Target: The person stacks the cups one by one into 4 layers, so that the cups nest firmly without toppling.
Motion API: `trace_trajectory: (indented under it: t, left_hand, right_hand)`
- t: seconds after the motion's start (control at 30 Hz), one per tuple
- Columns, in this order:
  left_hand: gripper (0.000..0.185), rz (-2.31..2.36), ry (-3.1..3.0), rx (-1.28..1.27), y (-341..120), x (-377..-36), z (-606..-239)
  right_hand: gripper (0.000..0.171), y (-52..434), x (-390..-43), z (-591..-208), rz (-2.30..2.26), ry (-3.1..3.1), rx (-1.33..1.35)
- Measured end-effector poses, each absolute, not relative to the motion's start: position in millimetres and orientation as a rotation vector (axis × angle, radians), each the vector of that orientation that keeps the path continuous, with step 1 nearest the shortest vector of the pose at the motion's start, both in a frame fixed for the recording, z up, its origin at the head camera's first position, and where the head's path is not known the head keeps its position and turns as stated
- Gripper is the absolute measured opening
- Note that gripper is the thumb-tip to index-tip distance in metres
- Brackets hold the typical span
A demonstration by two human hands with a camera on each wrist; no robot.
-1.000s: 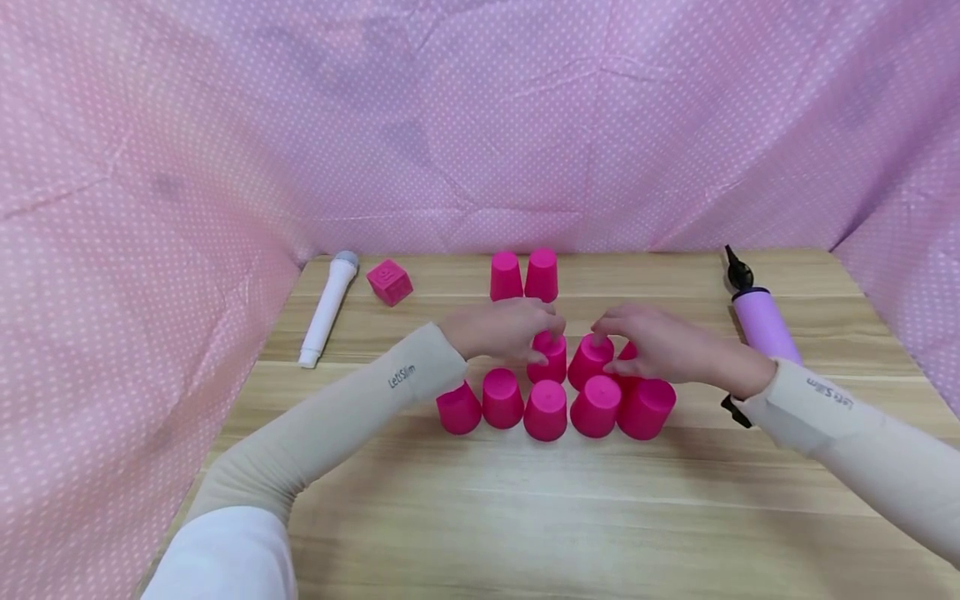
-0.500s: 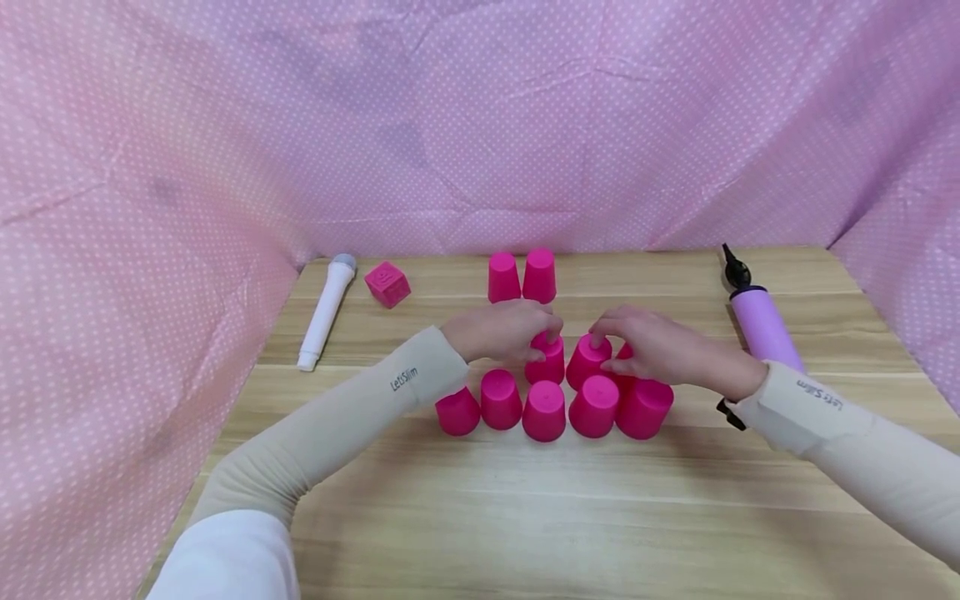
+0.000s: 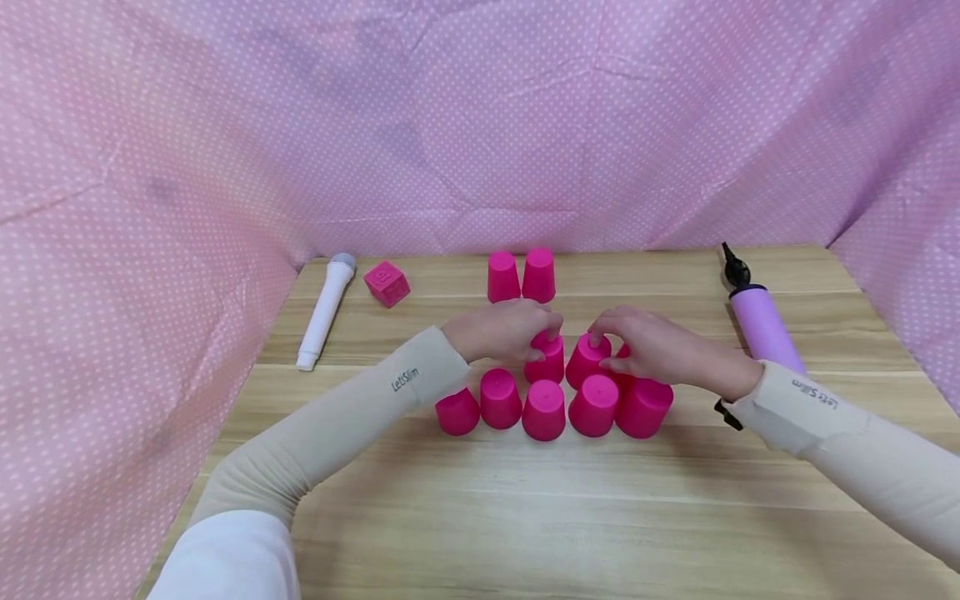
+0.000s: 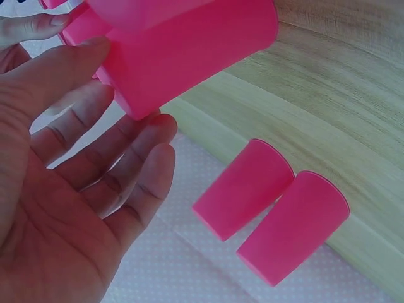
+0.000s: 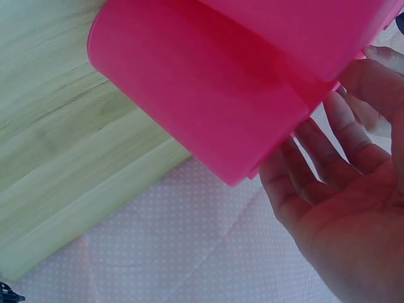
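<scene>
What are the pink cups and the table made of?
The cups look like smooth plastic: an even pink with a soft sheen, and light glows through the walls in the wrist views. The table looks like pale wood, or a wood-print top, with grain lines.

Lower frame: bare wooden table, free passage.
Centre: cup cluster blocks.
Upper centre: two cups.
Right edge: pump.
Upper left: microphone, cube.
</scene>
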State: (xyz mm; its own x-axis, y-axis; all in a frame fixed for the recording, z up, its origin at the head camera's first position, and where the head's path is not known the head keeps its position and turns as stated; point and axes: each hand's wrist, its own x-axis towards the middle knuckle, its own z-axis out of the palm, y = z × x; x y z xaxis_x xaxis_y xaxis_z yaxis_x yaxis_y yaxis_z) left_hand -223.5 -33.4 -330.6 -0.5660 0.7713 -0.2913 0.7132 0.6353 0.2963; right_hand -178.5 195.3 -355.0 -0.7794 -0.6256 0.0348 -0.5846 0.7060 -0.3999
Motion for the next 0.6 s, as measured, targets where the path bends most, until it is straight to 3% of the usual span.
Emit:
trace_trajectory:
  t: [0.33, 0.6]
  left_hand:
    - [0.035, 0.200, 2.469, 1.154, -31.9, -222.5, -329.8]
    - [0.045, 0.171, 2.592, 1.260, -32.7, -232.4, -323.6]
  right_hand:
    - [0.041, 196.4, -177.5, -355.6, -0.622, 2.797, -0.988]
    - [0.031, 202.6, -183.8, -343.3, -0.657, 2.849, -1.096]
